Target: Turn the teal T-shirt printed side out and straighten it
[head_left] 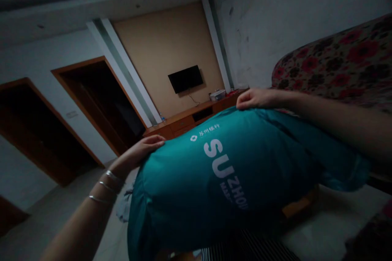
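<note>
A teal T-shirt with white lettering is stretched out in the air in front of me, its printed side facing me. My left hand, with several silver bangles on the wrist, pinches its upper edge at the left. On the right, my right hand is closed on the same edge near the shoulder. One sleeve hangs down at the far right, below my right forearm. The lower part of the shirt falls into shadow, and its bottom edge is hard to make out.
Behind the shirt stands a long wooden cabinet with a white container on it. A television hangs above. A floral-covered sofa is at the right, dark doorways at the left. Crumpled cloth lies beyond my left forearm.
</note>
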The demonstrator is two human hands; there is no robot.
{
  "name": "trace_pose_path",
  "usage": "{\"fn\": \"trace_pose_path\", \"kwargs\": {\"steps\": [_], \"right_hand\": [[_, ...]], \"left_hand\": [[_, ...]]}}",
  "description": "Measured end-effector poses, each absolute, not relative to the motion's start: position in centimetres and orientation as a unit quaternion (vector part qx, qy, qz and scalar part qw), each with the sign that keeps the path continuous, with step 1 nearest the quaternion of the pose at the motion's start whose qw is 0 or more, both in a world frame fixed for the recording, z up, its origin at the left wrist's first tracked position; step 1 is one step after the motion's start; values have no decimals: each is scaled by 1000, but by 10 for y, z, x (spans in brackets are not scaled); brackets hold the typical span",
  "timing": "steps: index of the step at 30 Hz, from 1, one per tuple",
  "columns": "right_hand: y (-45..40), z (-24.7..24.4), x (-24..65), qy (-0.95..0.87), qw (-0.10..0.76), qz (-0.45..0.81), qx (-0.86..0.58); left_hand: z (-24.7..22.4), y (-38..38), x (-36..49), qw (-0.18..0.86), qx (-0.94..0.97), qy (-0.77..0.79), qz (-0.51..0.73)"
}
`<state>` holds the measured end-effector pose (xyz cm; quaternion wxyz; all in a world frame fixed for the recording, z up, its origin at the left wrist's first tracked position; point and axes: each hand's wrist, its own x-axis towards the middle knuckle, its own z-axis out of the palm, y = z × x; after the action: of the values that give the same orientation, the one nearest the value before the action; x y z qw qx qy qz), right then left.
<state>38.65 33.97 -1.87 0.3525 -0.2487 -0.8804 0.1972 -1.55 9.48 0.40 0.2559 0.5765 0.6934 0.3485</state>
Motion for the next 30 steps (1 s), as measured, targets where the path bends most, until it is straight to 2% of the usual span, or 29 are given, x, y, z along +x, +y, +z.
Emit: {"fn": "trace_pose_path", "kwargs": {"steps": [2, 3, 6, 8, 10, 16, 20, 25, 30], "right_hand": [[357, -104, 351, -910, 233, 250, -236], [360, -150, 334, -906, 212, 261, -258], [351, -274, 298, -890, 201, 244, -328], [339, -331, 287, -885, 187, 246, -347], [331, -365, 286, -880, 188, 250, -358], [343, -397, 318, -798, 289, 281, -447], [344, -396, 331, -776, 307, 270, -481], [330, -396, 319, -847, 244, 180, -437], [324, -408, 313, -858, 178, 91, -474]], "left_hand": [[-86, 119, -34, 213, 580, 743, 257], [-132, 128, -40, 150, 569, 779, 214], [-247, 135, -45, 101, 529, 821, 192], [-294, 128, -44, 79, 516, 830, 194], [-320, 117, -44, 50, 511, 836, 193], [-351, 84, -55, -63, 497, 841, 203], [-365, 73, -55, -50, 523, 818, 235], [-372, 77, -54, -26, 518, 827, 217], [-380, 85, -58, -27, 514, 837, 188]]}}
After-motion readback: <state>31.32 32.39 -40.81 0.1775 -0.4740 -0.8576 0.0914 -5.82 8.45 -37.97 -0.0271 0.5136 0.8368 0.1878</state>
